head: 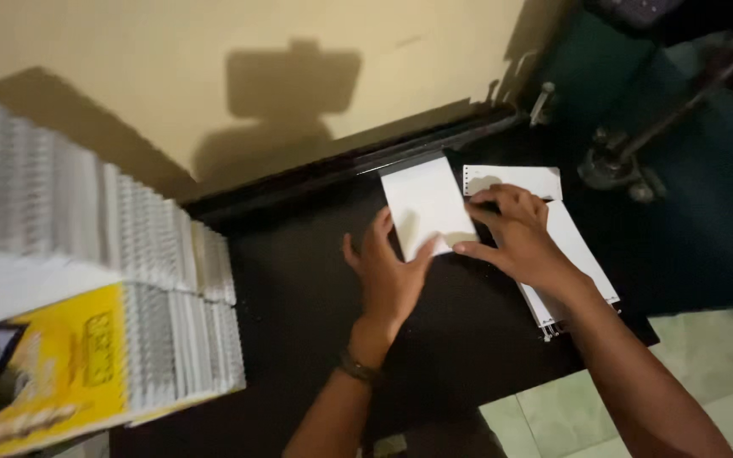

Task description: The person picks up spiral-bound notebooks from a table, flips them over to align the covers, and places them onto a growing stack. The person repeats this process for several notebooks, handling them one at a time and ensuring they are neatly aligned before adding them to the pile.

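Overhead, black table (299,297) meets beige wall (154,51).

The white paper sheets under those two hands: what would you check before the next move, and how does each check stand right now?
1. Left hand flat on the small white paper sheet: ok.
2. Right hand resting on the white hole-punched paper stack: ok.
3. Sheet's far edge against the black metal ledge: cannot tell.
4. Bare black tabletop around the hands: ok.
5. Spiral-bound notebook piles with a yellow cover apart from the hands: ok.

Notebook stacks (129,280) left, wall (214,51) behind
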